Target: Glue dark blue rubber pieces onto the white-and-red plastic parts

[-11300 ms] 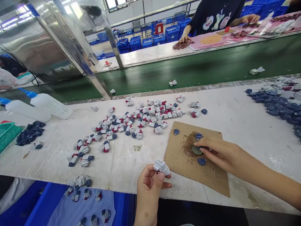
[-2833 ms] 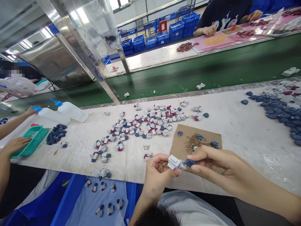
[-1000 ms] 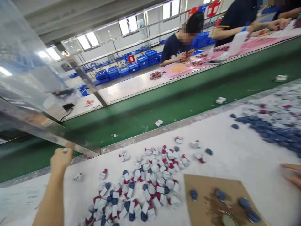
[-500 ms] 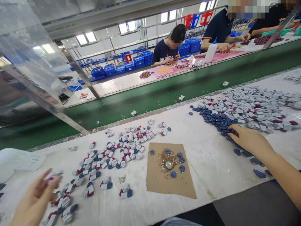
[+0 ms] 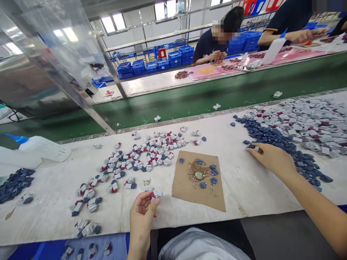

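Observation:
My left hand (image 5: 143, 213) is closed on a small white and dark red piece (image 5: 155, 194), in front of the cardboard sheet (image 5: 180, 180). On that sheet are a patch of brown glue, a pale round stone (image 5: 198, 175) and several dark blue pieces (image 5: 214, 172). To the right, my right hand (image 5: 273, 159) pinches a dark blue piece (image 5: 252, 146) at the left edge of a blue pile (image 5: 271, 137). Left of the cardboard lie many joined pieces (image 5: 151, 151) in white, red and blue.
A large heap of white and red pieces (image 5: 317, 122) lies at the right. Glue bottles (image 5: 46, 148) lie at the left by another blue pile (image 5: 16, 184). A metal post (image 5: 92, 112) stands behind. A person works across the green belt (image 5: 173, 104).
My left hand has come from the far left to near the cardboard, closed on the white and red piece. My right hand has pulled back left from the pile, pinching a blue piece. The view has shifted.

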`<move>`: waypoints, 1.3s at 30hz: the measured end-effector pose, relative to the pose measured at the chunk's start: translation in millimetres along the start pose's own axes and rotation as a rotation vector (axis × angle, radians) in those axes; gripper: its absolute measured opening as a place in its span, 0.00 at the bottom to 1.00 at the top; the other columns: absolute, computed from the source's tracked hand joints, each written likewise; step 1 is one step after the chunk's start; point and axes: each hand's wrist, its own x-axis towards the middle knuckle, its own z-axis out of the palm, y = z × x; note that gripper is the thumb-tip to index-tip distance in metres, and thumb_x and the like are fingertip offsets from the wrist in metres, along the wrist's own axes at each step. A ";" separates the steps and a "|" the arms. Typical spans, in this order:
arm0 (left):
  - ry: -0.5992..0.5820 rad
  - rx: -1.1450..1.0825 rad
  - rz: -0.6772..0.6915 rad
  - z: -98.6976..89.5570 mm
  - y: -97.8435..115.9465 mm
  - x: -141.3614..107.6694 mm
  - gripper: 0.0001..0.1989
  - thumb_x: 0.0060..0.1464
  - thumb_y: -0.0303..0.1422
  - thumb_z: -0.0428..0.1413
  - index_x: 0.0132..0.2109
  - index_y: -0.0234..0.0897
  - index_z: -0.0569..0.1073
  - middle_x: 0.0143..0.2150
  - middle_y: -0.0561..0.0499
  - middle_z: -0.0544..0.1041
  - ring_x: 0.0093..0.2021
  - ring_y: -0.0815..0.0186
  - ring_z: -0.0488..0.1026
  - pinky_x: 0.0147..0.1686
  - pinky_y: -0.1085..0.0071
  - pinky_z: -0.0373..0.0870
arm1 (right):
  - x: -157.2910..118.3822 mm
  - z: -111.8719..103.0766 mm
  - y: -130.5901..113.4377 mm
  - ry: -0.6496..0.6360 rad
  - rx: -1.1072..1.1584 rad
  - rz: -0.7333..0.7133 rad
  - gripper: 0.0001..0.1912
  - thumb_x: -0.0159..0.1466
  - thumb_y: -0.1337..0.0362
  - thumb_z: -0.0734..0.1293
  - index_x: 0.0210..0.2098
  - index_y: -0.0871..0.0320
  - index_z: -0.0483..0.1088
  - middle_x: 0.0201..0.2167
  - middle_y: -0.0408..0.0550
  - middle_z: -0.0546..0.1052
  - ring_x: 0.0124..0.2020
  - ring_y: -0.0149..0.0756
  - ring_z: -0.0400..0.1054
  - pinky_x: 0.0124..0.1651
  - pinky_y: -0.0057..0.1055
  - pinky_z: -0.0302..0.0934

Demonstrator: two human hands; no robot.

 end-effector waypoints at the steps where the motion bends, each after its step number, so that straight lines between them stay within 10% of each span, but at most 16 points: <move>1: -0.003 0.001 0.004 -1.4 3.8 3.1 0.23 0.27 0.40 0.74 0.31 0.34 0.78 0.27 0.50 0.78 0.26 0.69 0.69 0.16 0.81 0.62 | 1.4 0.8 -4.7 -0.007 0.032 0.010 0.14 0.67 0.52 0.65 0.37 0.58 0.71 0.33 0.44 0.70 0.29 0.30 0.61 0.32 0.28 0.56; 8: -0.020 -0.033 0.032 2.0 2.6 6.3 0.19 0.34 0.38 0.72 0.33 0.35 0.77 0.28 0.51 0.78 0.26 0.70 0.69 0.17 0.81 0.62 | -8.9 -10.2 -47.3 -0.135 0.540 0.091 0.11 0.61 0.56 0.66 0.37 0.57 0.71 0.31 0.48 0.73 0.32 0.35 0.66 0.34 0.32 0.60; 13: -0.137 -0.037 -0.065 19.4 -12.6 -5.0 0.16 0.37 0.35 0.70 0.33 0.34 0.76 0.30 0.49 0.79 0.25 0.71 0.69 0.16 0.82 0.61 | -59.5 -15.4 -99.9 -0.457 1.017 0.064 0.29 0.46 0.44 0.72 0.41 0.56 0.72 0.28 0.49 0.75 0.23 0.33 0.62 0.22 0.29 0.55; 19: -0.287 -0.014 -0.123 28.9 -15.9 -7.9 0.15 0.40 0.36 0.68 0.34 0.34 0.75 0.31 0.48 0.80 0.26 0.69 0.71 0.16 0.80 0.62 | -107.0 -17.3 -139.2 -0.652 1.271 0.137 0.27 0.51 0.45 0.72 0.45 0.54 0.77 0.29 0.49 0.73 0.21 0.29 0.57 0.15 0.24 0.51; 29: -0.163 -0.120 -0.152 26.9 -8.7 -9.6 0.17 0.36 0.34 0.70 0.33 0.34 0.74 0.29 0.51 0.78 0.25 0.73 0.68 0.17 0.82 0.63 | -101.2 5.9 -136.9 -0.501 1.057 -0.028 0.32 0.51 0.40 0.73 0.45 0.56 0.77 0.37 0.53 0.79 0.36 0.42 0.74 0.36 0.36 0.72; 39: -0.065 -0.215 -0.173 18.4 -9.5 -13.5 0.27 0.26 0.41 0.74 0.32 0.33 0.73 0.24 0.57 0.71 0.21 0.77 0.65 0.20 0.79 0.70 | -94.0 40.0 -140.3 -0.149 0.712 -0.401 0.22 0.51 0.38 0.67 0.32 0.46 0.79 0.37 0.53 0.80 0.36 0.55 0.73 0.41 0.54 0.64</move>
